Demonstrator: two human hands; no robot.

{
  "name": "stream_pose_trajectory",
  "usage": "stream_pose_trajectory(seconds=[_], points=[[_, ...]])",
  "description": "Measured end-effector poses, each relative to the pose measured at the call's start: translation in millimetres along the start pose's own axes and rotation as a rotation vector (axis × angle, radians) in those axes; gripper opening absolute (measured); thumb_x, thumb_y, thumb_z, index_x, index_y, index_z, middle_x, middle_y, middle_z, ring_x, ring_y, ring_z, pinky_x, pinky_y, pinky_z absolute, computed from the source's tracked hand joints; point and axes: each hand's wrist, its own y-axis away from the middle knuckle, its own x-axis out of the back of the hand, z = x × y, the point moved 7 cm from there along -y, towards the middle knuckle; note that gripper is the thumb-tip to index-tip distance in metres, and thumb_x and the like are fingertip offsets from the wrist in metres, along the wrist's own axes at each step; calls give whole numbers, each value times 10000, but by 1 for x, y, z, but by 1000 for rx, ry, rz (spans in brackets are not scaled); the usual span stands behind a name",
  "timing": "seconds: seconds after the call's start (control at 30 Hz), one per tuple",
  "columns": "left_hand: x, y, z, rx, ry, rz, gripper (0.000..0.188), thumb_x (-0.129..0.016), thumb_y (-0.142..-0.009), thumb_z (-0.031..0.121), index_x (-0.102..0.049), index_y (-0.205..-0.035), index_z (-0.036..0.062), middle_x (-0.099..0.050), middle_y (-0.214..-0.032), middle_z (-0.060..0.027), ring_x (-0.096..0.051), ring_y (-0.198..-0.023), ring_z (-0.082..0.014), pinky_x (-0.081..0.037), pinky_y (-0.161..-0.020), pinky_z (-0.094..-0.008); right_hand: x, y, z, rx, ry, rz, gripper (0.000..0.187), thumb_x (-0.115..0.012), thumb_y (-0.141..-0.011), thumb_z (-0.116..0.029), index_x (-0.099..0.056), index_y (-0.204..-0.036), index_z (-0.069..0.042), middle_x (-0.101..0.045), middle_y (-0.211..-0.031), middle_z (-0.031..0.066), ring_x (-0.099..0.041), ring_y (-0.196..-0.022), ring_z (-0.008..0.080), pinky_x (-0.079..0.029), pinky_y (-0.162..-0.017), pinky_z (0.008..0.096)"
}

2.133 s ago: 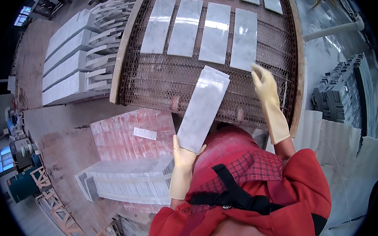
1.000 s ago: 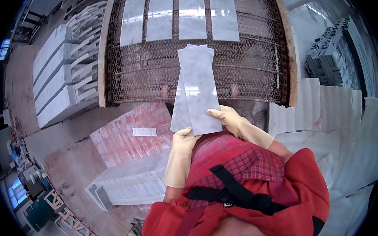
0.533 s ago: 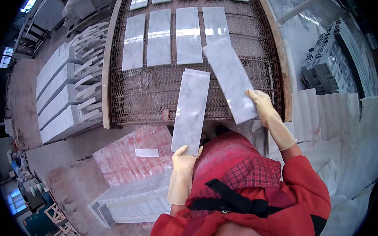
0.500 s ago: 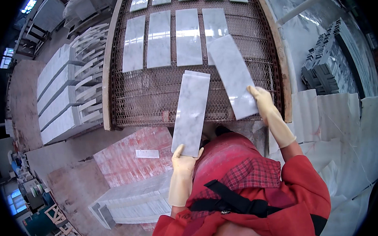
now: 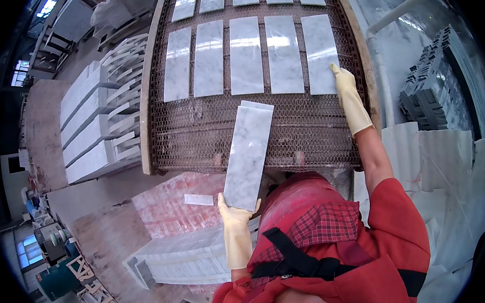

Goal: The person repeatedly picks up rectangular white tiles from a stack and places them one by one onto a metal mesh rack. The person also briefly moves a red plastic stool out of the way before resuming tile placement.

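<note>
Both my hands wear cream rubber gloves. My left hand (image 5: 236,213) is closed round the near end of a small stack of grey-veined white marble tiles (image 5: 249,154); a second tile's edge peeks out beyond the top one. At the right end of the near row on the wire-mesh conveyor (image 5: 199,129), my right hand (image 5: 345,86) grips the lower right edge of a marble tile (image 5: 319,55), thumb on its face. That tile lies flat, slightly turned, beside a neighbouring tile (image 5: 284,54). Several more polished tiles lie in this row and the row behind.
Wooden rails (image 5: 148,101) border the conveyor. To its left stand stacked white slabs (image 5: 91,125) with curved strips beside them. Lower left, a row of tiles (image 5: 186,256) stands on a reddish board (image 5: 164,210). Grey strips (image 5: 429,96) are piled at right, behind white sheeting (image 5: 403,156).
My right hand has moved forward with its tile, which has gone from tilted over the neighbouring tile to lying at the row's right end. My left hand still holds its stack.
</note>
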Motion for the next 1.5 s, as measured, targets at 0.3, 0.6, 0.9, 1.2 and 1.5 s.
stream_pose_trajectory(seconds=[0.3,0.6,0.9,1.2,1.5], points=[[-7,0,1,-25,-14,27,655,-321,-1021,709,-552,-1454,274,-593,-1456,-66,-569,-1301,-365,-432,-992,-708,-2,-9,7,38,-96,-14,510,-688,-991,-455,-744,-1203,5,-754,-1097,133,-683,-977,241,-503,-916,379],[-14,-4,2,-61,-54,38,719,-327,-1003,747,-544,-1470,246,-618,-1428,-109,-592,-1265,-405,-437,-1008,-713,2,-25,-4,-1,17,-36,559,-672,-987,-497,-723,-1275,-21,-743,-1197,148,-688,-1053,263,-497,-965,398],[-17,-1,1,-35,-24,-325,825,-265,-988,789,-447,-1581,245,-490,-1600,-73,-477,-1442,-373,-273,-1127,-795,33,66,-73,254,535,249,443,-570,-1024,-452,-691,-1354,-182,-737,-1268,106,-687,-1188,270,-503,-1036,400],[-17,-12,6,95,46,-507,741,-318,-999,698,-487,-1557,241,-477,-1617,-70,-436,-1479,-375,-255,-1123,-794,12,244,-68,100,323,-202,361,-561,-1079,-372,-699,-1363,-199,-755,-1226,62,-687,-1112,178,-515,-1038,337],[2,-32,2,147,102,-432,635,-554,-977,418,-492,-1513,82,-511,-1564,-177,-470,-1428,-420,-340,-1138,-683,-126,376,98,-221,262,-981,472,-619,-1046,-420,-660,-1331,-46,-740,-1165,111,-707,-959,197,-575,-879,350]])
